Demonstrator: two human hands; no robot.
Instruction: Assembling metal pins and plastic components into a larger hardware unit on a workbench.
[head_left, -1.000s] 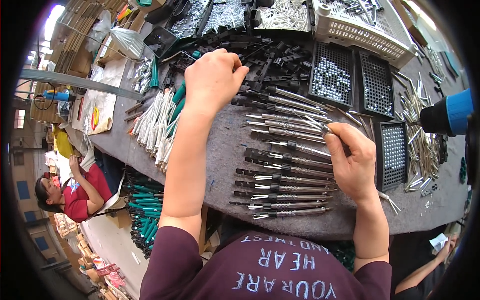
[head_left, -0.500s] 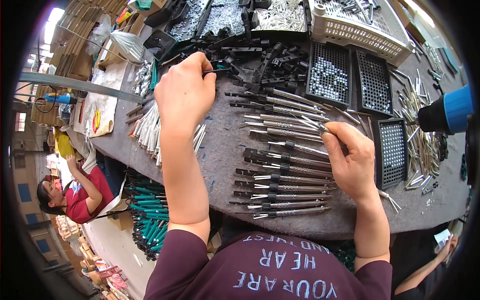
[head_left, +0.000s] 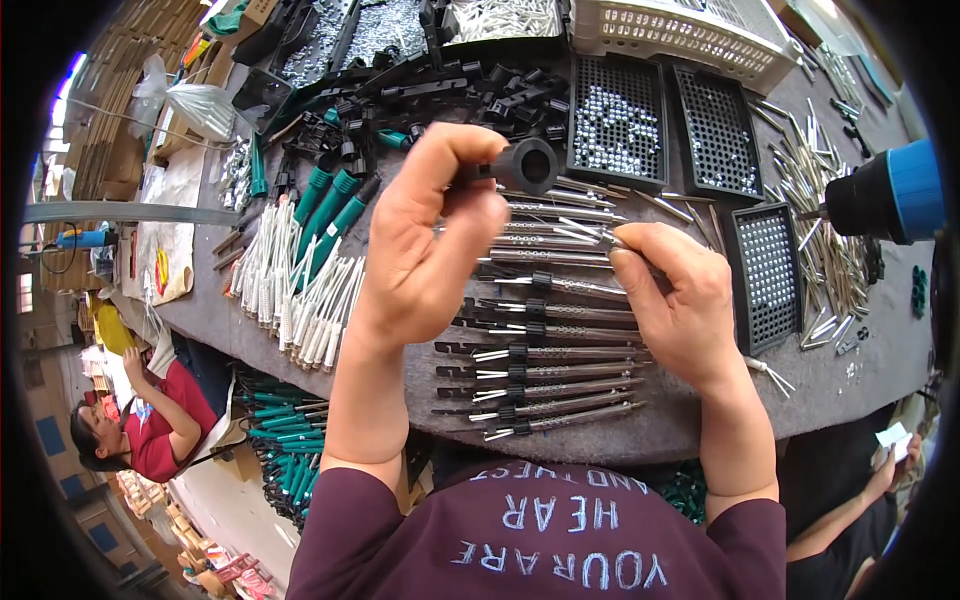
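Note:
My left hand point(head_left: 405, 250) is raised over the near-left end of a row of metal tubes, its thumb and fingers closed on a black plastic part point(head_left: 530, 168) with a ring-shaped end. My right hand point(head_left: 685, 300) pinches the end of a thin silver piece with pale leads point(head_left: 592, 231), at the right of the row. Several perforated metal tubes point(head_left: 585, 349) lie side by side beneath, most with black plastic collars and white rods sticking out at the left. Just how the pinched piece is built is hidden by my right fingertips.
Black plastic parts point(head_left: 430, 97) are heaped behind my left hand. White-sleeved pieces point(head_left: 325, 310) and teal handles point(head_left: 328, 207) lie left. Perforated black trays point(head_left: 767, 283) hold small metal parts at right, near a blue power tool point(head_left: 900, 195). Another person point(head_left: 165, 425) sits left.
My left hand has come back from the black heap toward my right hand, bringing the black part into view. My right hand keeps its pinch. The whole view has shifted slightly.

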